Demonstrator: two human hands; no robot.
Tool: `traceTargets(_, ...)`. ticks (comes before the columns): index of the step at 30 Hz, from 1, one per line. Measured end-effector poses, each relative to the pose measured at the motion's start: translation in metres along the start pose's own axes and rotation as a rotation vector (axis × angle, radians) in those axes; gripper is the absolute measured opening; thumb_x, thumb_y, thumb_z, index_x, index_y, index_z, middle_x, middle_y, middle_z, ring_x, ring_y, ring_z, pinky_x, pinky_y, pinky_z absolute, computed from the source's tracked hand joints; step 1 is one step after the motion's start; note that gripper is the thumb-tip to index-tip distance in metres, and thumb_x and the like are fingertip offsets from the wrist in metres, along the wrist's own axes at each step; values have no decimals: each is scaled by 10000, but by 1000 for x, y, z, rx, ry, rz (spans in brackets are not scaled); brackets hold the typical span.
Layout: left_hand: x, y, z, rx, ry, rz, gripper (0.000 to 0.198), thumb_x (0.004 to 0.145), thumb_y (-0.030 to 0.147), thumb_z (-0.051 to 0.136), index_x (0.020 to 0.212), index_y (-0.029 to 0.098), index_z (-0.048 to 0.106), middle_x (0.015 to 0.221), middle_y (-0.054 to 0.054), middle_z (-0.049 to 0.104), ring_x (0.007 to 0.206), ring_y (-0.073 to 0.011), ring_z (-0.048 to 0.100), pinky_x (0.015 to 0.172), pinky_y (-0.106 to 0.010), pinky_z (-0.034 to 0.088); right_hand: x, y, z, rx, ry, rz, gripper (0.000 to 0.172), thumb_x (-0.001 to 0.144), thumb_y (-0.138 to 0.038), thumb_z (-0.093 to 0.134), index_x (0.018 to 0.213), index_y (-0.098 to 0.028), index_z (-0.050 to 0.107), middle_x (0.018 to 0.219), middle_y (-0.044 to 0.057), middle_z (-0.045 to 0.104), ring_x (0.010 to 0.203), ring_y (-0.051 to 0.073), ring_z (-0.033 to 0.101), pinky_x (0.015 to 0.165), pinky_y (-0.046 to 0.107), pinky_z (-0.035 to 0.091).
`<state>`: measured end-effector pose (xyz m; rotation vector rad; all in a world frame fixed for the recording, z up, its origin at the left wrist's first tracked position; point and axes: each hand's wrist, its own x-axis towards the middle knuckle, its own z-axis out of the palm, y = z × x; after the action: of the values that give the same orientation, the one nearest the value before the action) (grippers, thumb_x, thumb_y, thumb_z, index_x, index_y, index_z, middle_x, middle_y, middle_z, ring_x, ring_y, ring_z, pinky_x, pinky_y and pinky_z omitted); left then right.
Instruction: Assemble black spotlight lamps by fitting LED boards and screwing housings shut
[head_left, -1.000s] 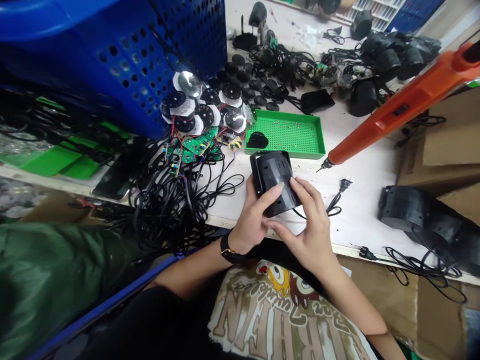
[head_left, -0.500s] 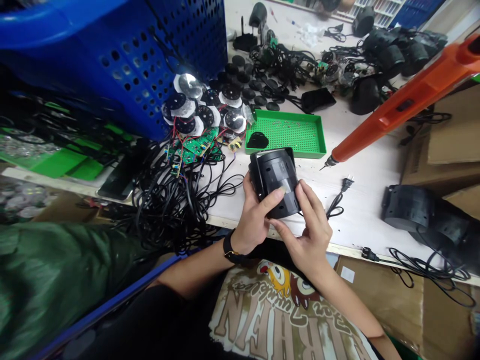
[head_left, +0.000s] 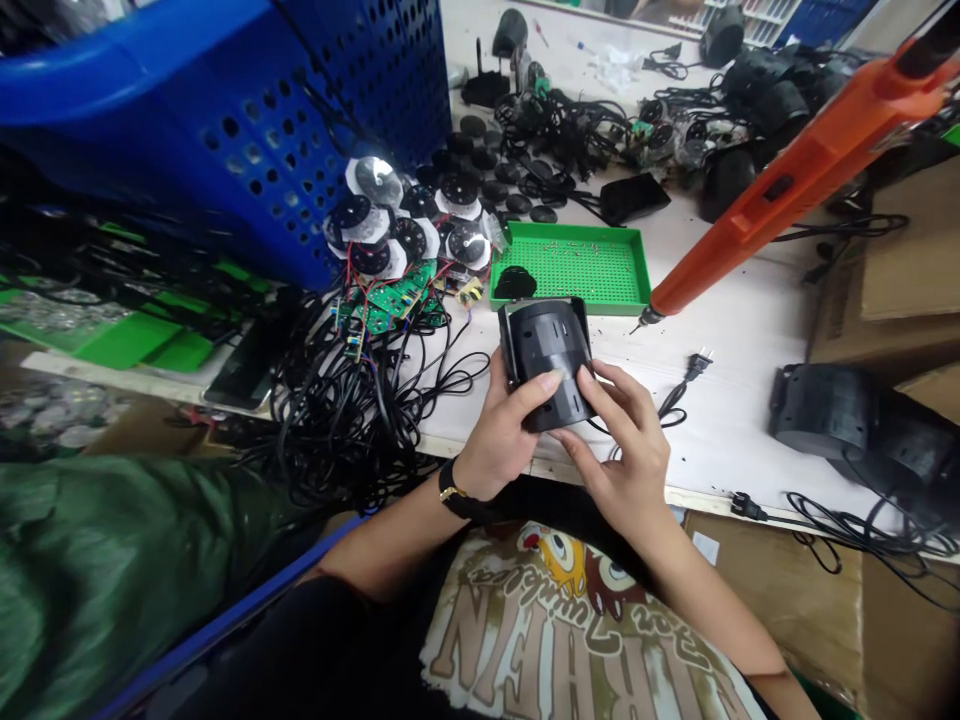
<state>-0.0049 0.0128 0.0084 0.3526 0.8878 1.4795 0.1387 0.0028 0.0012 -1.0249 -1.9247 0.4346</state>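
Between my hands is a black cylindrical lamp housing (head_left: 551, 345) with slots in its side and a bracket along its edge, held over the front of the table. My left hand (head_left: 506, 430) wraps its left side, thumb across the front. The fingertips and thumb of my right hand (head_left: 626, 440) press on its lower right side. A black cord with a plug (head_left: 699, 362) lies on the table just right of the housing. Directly behind it sits a green perforated tray (head_left: 641, 270) with small screws and black discs (head_left: 515, 282) inside.
An orange electric screwdriver (head_left: 772, 190) hangs at the right, tip low over the table. Left are a blue crate (head_left: 262, 130), circuit boards (head_left: 390, 300) with lamp discs and tangled black cables (head_left: 345, 390). More black housings (head_left: 825, 405) stand at the right near cardboard boxes (head_left: 900, 270).
The housing has turned slightly more upright in my hands. My right fingers have shifted a little left along its side. The view has moved slightly, and the screwdriver tip appears further left.
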Motion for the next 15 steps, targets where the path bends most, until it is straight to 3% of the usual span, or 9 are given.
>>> traceTargets(7, 7, 1, 4, -32, -83, -149, 307, 711, 357, 819, 928, 161, 729, 934, -61, 748, 959, -240, 705, 788, -315, 583, 5, 9, -6, -48, -54, -26, 671, 934, -233, 705, 1535, -406, 465, 1384, 107, 554, 1163, 268, 634, 973, 484, 611)
traceTargets(15, 7, 1, 2, -17, -111, -281, 382, 752, 378, 762, 1032, 117, 750, 993, -94, 775, 953, -252, 724, 836, -333, 590, 8, 22, -15, -47, -100, -110, 651, 942, -314, 700, 1545, -363, 463, 1341, 118, 563, 1168, 267, 612, 967, 449, 596)
